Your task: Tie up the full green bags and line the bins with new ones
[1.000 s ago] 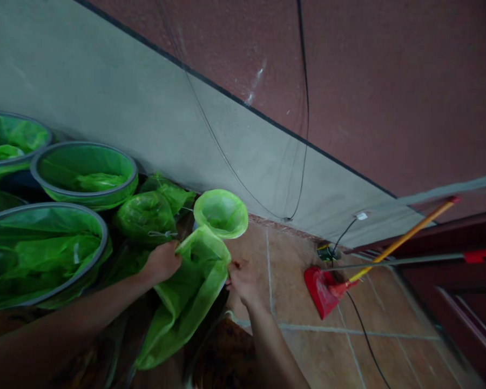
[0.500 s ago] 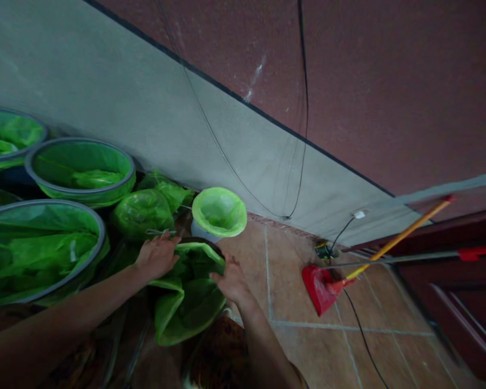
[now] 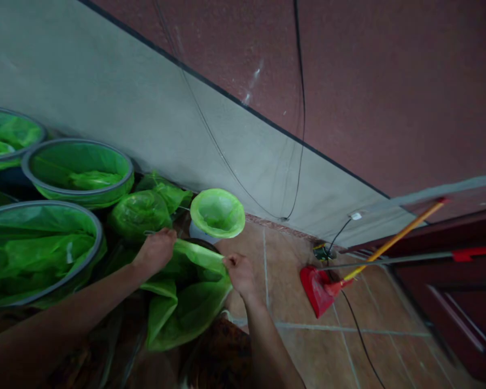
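A green translucent mesh-like bag (image 3: 190, 313) hangs open in front of me, its far edge stretched between my hands over a dark round container, of which only a bit of rim (image 3: 203, 246) shows. My left hand (image 3: 156, 251) is closed on the bag's edge at the left. At the right, my right hand (image 3: 240, 272) pinches the same edge between thumb and fingers. Just beyond stands a small white bucket (image 3: 202, 233) lined with a light green bag (image 3: 218, 209). Beside my left hand lies a bunched green bag (image 3: 140, 213).
Several large grey-rimmed tubs (image 3: 79, 141) with green liners stand at the left along the wall. On the tiled floor (image 3: 291, 292) to the right are a red dustpan (image 3: 318, 289) with a yellow handle, a small can (image 3: 321, 251) and a black cable (image 3: 354, 319). A dark red door (image 3: 461, 302) is farther right.
Both hands have closed from spread fingers onto the bag's edge. The edge is now pulled tauter and has spread a little wider; my right hand has shifted slightly right.
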`<state>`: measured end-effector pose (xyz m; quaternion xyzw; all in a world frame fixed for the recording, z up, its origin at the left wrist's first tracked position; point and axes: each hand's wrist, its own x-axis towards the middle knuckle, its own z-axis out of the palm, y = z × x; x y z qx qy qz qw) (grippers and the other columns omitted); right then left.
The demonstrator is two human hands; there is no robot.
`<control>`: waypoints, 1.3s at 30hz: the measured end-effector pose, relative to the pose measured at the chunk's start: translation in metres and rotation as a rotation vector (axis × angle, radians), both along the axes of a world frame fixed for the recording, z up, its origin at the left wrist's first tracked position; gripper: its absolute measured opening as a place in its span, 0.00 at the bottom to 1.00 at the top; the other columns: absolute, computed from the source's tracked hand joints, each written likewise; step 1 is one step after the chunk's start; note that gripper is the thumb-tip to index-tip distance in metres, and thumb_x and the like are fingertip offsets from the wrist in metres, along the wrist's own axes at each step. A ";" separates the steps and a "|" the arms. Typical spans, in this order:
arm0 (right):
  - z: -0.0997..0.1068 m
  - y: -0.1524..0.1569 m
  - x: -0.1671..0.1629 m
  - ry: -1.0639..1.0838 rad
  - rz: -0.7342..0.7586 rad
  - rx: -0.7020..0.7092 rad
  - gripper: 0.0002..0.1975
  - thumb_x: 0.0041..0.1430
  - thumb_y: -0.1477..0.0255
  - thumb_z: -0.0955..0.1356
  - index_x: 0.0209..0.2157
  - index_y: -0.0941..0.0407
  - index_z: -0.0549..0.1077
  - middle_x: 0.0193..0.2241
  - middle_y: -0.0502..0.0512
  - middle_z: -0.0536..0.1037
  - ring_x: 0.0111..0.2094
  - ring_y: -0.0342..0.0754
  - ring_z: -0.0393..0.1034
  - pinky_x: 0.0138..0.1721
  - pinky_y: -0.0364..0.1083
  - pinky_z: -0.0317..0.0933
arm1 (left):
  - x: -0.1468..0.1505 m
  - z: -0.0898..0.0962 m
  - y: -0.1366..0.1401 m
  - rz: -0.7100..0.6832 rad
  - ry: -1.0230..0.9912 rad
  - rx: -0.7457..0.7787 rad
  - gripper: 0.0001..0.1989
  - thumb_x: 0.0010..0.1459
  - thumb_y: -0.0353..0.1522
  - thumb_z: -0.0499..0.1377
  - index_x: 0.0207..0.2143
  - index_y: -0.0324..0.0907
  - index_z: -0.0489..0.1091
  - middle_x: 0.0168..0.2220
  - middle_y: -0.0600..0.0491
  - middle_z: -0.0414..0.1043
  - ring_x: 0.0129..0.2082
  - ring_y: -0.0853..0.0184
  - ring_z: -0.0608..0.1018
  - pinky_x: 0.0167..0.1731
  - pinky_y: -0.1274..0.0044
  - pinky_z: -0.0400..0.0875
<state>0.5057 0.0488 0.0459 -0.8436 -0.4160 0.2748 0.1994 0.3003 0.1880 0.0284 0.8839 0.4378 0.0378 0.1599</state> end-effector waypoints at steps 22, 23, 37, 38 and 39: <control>0.015 0.012 -0.033 -0.163 0.256 0.262 0.14 0.59 0.80 0.63 0.40 0.54 0.77 0.40 0.54 0.80 0.43 0.46 0.73 0.48 0.42 0.62 | 0.019 0.019 -0.035 -0.378 -0.142 0.060 0.14 0.60 0.23 0.50 0.43 0.39 0.72 0.39 0.46 0.76 0.43 0.59 0.76 0.50 0.65 0.64; 0.015 0.012 -0.031 -0.162 0.234 0.276 0.14 0.59 0.81 0.62 0.40 0.55 0.77 0.40 0.54 0.79 0.43 0.46 0.73 0.48 0.42 0.62 | 0.018 0.018 -0.032 -0.371 -0.107 0.056 0.15 0.59 0.21 0.49 0.41 0.39 0.73 0.38 0.46 0.76 0.42 0.59 0.77 0.49 0.66 0.64; 0.030 -0.008 0.001 -0.381 0.018 -0.233 0.15 0.59 0.83 0.61 0.40 0.61 0.78 0.39 0.69 0.81 0.42 0.56 0.77 0.40 0.47 0.63 | -0.007 0.029 0.006 -0.042 0.088 0.105 0.18 0.59 0.23 0.47 0.42 0.36 0.75 0.37 0.42 0.78 0.37 0.53 0.79 0.39 0.66 0.66; 0.030 -0.009 0.000 -0.359 0.021 -0.269 0.15 0.59 0.81 0.62 0.41 0.61 0.78 0.40 0.69 0.81 0.42 0.57 0.77 0.39 0.48 0.63 | -0.008 0.029 0.006 -0.040 0.078 0.097 0.18 0.58 0.23 0.47 0.42 0.36 0.75 0.37 0.42 0.78 0.39 0.52 0.79 0.40 0.65 0.66; 0.029 -0.009 -0.003 -0.340 0.024 -0.306 0.14 0.59 0.79 0.63 0.43 0.60 0.77 0.41 0.70 0.80 0.43 0.58 0.76 0.39 0.49 0.64 | -0.007 0.028 0.006 -0.041 0.066 0.089 0.18 0.58 0.23 0.48 0.42 0.37 0.76 0.38 0.42 0.79 0.40 0.52 0.79 0.41 0.65 0.66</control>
